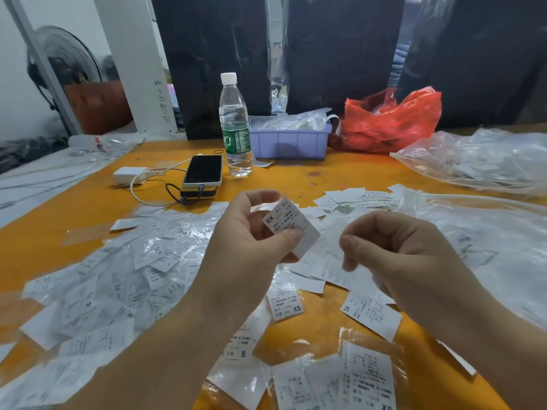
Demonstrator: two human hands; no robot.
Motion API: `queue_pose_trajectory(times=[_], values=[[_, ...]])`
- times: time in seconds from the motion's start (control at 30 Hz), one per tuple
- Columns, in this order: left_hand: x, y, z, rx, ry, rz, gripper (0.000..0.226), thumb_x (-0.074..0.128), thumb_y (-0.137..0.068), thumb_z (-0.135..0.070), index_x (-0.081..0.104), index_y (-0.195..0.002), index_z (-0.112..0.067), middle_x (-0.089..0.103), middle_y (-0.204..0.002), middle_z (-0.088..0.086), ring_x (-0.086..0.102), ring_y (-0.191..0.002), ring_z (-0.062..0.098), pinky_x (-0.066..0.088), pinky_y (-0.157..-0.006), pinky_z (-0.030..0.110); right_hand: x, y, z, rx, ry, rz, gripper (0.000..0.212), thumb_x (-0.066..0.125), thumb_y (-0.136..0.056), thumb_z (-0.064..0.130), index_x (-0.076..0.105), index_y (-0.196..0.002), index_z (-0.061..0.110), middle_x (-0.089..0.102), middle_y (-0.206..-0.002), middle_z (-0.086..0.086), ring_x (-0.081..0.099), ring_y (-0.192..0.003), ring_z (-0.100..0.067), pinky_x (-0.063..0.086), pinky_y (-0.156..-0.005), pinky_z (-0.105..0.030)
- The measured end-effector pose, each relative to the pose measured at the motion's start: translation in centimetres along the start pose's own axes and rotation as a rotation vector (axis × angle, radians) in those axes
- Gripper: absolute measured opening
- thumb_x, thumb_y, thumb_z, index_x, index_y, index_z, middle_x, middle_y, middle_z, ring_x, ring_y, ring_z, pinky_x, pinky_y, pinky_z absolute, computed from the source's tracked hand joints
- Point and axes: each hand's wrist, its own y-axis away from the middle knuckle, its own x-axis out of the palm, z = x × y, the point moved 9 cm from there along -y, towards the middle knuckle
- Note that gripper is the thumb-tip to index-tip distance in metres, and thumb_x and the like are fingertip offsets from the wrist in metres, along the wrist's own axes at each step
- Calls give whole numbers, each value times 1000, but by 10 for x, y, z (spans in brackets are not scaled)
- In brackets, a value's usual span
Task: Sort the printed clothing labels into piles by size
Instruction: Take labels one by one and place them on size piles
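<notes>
Head view: the left hand (251, 229) pinches a label (288, 224) printed "XS", upside down, between thumb and fingers (291, 236). The right hand (399, 250), just right of that label, curls its fingers on nothing. Below it on the table (44, 232) lie labels reading "XS" (285, 304), "XL" (371, 316) and "S" (239, 349).

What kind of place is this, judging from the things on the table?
Probably a garment packing workroom: loose size labels cover the orange table, a purple bin holds bagged tags, and clear bags lie around.

Orange table (340, 170), white wall (17, 54), fan (71, 54) behind.
</notes>
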Motion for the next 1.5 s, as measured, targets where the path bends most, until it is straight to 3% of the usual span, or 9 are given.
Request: queue_pose_trajectory(times=[0.13, 0.27, 0.4, 0.5, 0.63, 0.8, 1.03, 1.17, 1.5], values=[[0, 1, -3, 11, -84, 23, 30, 69, -86, -5, 61, -105, -28, 74, -83, -5, 69, -74, 11, 52, -56, 18, 4, 0, 3, -26, 1, 2, 12, 69, -85, 14, 72, -77, 21, 68, -63, -5, 43, -36, -3, 31, -39, -9], [-1, 0, -7, 26, -53, 32, 8, 67, -89, -16, 69, -91, -23, 72, -73, -2, 60, -57, 13, 45, -44, 19, 9, 3, 2, -17, -28, 28, 10, 68, -84, 15, 73, -77, 20, 63, -57, -4, 47, -37, -3, 33, -40, -7], [7, 2, -8, 19, -101, 113, 12, 63, -92, -18, 71, -87, -25, 65, -63, -9, 54, -47, 0, 39, -41, 14, 9, 4, 5, -1, -40, 41, 12, 67, -85, 11, 73, -77, 17, 58, -53, 0, 47, -38, -2, 33, -40, -5], [11, 3, -2, 1, -204, 169, 22, 58, -95, -17, 71, -88, -33, 63, -66, -13, 51, -48, -1, 40, -43, 14, 7, 4, 4, 54, -63, 47, 17, 65, -85, 7, 74, -75, 17, 55, -50, 5, 46, -38, -2, 31, -39, -6], [9, 3, -4, 52, -300, 141, 27, 53, -98, -17, 72, -90, -34, 62, -67, -19, 52, -52, -2, 39, -47, 12, 7, 3, -3, 143, -100, 54, 17, 64, -84, 8, 70, -70, 15, 42, -43, 8, 27, -35, -7, 23, -35, -15], [4, 8, -19, 156, -301, 94, 24, 56, -97, -21, 71, -94, -40, 67, -80, -18, 59, -65, -8, 40, -47, 7, 9, 5, -2, 142, -49, 80, 17, 65, -84, 13, 67, -67, 16, 40, -43, 8, 28, -36, -8, 25, -38, -16], [15, 14, -24, 238, -278, 184, 24, 65, -91, -16, 63, -105, -34, 68, -83, -1, 66, -77, 20, 59, -63, 29, 17, 8, -4, 170, -36, 154, 15, 72, -80, 20, 66, -68, 14, 36, -47, 2, 27, -39, -10, 23, -40, -20], [16, 14, -25, 266, -318, 185, 22, 66, -90, -18, 63, -104, -35, 69, -84, -2, 67, -78, 22, 59, -65, 37, 19, 8, -3, 185, -79, 158, 18, 65, -82, 14, 66, -65, 15, 39, -45, 6, 26, -39, -10, 22, -39, -19], [20, 13, -23, 232, -316, 243, 29, 69, -87, -17, 61, -109, -36, 71, -83, -2, 67, -78, 24, 59, -66, 37, 14, 6, -1, 146, -16, 132, 18, 64, -80, 18, 66, -61, 15, 41, -43, 9, 29, -38, -9, 25, -37, -17]])
